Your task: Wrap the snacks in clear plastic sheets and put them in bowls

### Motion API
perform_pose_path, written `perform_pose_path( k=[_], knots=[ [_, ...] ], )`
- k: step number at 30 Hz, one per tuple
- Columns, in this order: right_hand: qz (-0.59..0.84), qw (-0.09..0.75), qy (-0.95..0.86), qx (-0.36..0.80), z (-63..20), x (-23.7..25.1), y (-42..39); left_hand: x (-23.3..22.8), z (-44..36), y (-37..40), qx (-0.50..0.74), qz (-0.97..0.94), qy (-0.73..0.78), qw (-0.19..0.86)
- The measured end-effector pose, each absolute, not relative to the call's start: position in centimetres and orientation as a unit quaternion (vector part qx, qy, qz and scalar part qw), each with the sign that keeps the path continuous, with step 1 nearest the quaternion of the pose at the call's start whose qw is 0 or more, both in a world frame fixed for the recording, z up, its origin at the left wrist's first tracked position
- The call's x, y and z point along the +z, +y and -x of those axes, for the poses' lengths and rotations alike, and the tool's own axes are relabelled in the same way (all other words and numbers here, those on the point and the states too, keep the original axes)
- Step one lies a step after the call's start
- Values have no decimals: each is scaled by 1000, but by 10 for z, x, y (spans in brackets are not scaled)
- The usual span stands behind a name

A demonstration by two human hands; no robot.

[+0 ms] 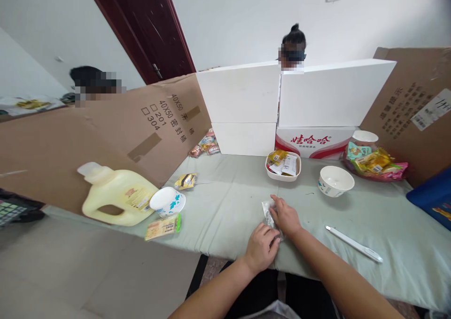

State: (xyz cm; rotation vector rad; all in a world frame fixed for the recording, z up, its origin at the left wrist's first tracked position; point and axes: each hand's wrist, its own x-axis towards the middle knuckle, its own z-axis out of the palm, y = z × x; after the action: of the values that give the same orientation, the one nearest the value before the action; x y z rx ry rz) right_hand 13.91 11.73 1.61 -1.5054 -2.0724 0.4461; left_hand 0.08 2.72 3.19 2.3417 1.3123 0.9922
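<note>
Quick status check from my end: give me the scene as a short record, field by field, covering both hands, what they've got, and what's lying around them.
left hand: closed on the near end of the clear wrapper, at the table's front edge
right hand: resting on the clear wrapper, fingers spread over it
surface: table with pale green cloth
near right: white pen, empty white bowl
ahead: white dish of packets
left: yellow jug, patterned cup, flat snack packet
far right: pile of snack bags
</note>
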Motion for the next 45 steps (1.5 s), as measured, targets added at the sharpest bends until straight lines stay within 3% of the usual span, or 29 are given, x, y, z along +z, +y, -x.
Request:
perform_pose_path(
  k=[7,17,27,33,37,41,45],
  knots=[
    [558,276,-772,128,-143,12,119,32,2,33,361,-782,485,154],
    [520,321,-790,52,-153,40,103,39,9,48,289,-803,518,61],
    [434,151,-888,-8,-168,-7,47,31,19,107,139,-903,402,67],
    [466,133,-875,5,-169,-8,30,35,26,127,89,-893,434,79],
    [459,161,-872,48,-181,11,17,43,28,121,177,-812,555,31],
    [475,245,-839,104,-193,38,31,51,16,95,238,-822,516,46],
    [491,273,-816,139,-193,42,62,46,2,80,243,-828,500,76]
  ],
)
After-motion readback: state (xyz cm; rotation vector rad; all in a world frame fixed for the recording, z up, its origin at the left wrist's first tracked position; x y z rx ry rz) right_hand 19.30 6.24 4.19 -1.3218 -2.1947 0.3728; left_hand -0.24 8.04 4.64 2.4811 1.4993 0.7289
